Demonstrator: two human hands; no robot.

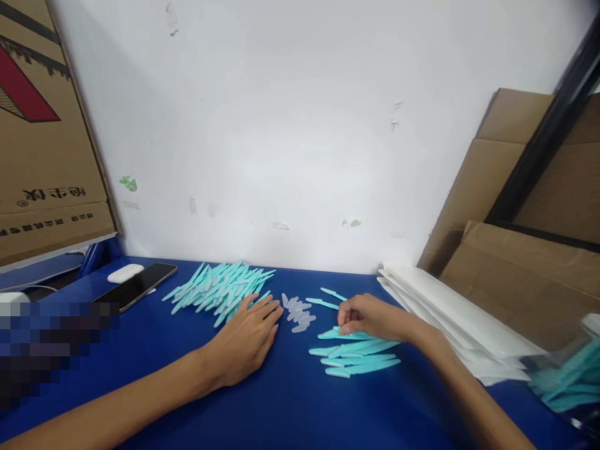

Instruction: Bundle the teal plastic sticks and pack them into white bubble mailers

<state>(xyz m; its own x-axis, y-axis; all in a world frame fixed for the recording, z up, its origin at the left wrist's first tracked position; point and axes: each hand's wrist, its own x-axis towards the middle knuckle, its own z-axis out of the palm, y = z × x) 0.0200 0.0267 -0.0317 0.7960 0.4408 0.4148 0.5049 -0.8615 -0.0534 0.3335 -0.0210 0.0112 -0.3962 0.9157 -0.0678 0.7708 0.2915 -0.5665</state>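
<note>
My left hand (246,340) lies flat on the blue table (281,406), fingers spread, its fingertips touching the near edge of a pile of several teal plastic sticks (220,286). My right hand (370,317) is curled, its fingers pinching at a teal stick on top of a smaller row of capped teal sticks (356,356). A small heap of clear caps (297,312) sits between the two hands. Two loose teal sticks (328,299) lie just behind the right hand.
A stack of white sleeves (450,312) lies at the right, cardboard (525,275) behind it. A clear bag of teal sticks (569,378) is at the right edge. A phone (138,284) and white case (124,272) lie at the left, below a cardboard box (42,144).
</note>
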